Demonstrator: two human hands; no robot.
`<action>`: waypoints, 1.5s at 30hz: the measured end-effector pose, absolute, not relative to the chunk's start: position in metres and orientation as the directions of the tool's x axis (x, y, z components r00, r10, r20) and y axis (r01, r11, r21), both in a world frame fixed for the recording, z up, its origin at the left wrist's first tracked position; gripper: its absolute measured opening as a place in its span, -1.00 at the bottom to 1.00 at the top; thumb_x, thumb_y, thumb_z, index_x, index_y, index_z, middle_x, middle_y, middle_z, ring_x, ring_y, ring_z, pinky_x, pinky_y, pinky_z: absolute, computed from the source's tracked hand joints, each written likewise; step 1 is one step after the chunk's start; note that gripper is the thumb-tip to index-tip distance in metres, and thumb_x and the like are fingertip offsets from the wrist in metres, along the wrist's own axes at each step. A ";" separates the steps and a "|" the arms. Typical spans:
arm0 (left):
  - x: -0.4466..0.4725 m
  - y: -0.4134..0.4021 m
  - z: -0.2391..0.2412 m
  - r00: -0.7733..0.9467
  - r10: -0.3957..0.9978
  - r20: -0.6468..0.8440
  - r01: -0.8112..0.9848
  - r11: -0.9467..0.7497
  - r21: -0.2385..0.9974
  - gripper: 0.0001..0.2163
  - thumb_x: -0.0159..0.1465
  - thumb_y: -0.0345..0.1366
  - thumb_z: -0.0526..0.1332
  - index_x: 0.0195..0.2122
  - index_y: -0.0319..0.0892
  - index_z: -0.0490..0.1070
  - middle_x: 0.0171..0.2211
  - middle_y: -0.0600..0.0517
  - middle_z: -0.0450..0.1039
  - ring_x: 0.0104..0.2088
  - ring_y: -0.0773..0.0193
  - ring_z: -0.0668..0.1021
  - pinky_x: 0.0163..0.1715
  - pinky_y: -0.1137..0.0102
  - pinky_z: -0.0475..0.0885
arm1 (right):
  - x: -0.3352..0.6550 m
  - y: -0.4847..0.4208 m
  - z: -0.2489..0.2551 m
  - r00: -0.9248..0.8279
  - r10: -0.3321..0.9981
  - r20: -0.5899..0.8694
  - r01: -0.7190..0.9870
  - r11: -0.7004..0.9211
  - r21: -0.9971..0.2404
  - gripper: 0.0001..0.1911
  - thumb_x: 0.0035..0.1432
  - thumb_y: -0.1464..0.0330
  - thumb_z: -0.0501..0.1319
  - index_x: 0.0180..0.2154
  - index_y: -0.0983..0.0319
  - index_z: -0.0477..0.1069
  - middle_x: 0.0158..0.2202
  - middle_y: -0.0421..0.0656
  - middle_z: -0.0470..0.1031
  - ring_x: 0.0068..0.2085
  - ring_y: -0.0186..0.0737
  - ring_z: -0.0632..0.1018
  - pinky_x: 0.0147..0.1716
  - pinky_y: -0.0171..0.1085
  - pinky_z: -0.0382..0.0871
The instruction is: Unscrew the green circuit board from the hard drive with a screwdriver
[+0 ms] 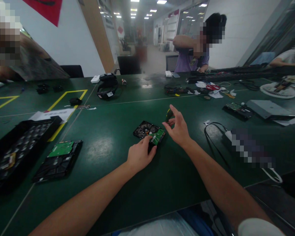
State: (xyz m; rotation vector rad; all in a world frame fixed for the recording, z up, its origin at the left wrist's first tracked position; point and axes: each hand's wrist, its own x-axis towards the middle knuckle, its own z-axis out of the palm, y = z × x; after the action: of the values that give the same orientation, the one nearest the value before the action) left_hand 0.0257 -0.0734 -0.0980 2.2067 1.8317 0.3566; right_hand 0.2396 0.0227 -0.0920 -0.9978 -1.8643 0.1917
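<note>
A hard drive point(144, 128) lies on the green table in front of me, its green circuit board point(159, 135) facing up on the near right part. My left hand point(140, 154) grips the drive's near edge, with fingertips on the board and the thumb beside it. Just right of the drive, my right hand point(179, 127) pinches a screwdriver point(169, 114) with a dark handle marked in yellow. The shaft is too small to make out, and I cannot tell whether its tip touches the drive.
Another hard drive point(59, 159) lies at left beside a black tray point(22, 141). To the right are a cabled device point(250, 147), a grey box point(269, 109) and a drive with an exposed board point(237, 110). A black headset point(107, 85) sits farther back. People work around the table.
</note>
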 end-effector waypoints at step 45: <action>0.025 -0.072 -0.102 0.175 0.983 0.045 0.916 -0.180 0.357 -0.57 0.44 -0.02 0.13 0.27 -0.01 0.24 -0.06 0.01 0.62 -0.21 0.11 0.67 -0.33 0.33 0.38 | 0.240 0.022 -0.089 -0.191 0.735 0.651 0.555 0.627 -0.546 -0.09 0.29 0.39 0.25 0.49 -0.09 -0.17 0.35 -0.03 0.33 -0.18 -0.15 0.65 -0.18 -0.09 0.68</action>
State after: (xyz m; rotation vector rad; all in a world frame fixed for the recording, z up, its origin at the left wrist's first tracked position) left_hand 0.0254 -0.0724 -0.1024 2.2034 1.8296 0.3894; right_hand 0.2399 0.0219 -0.0893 -1.0293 -1.8709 0.2300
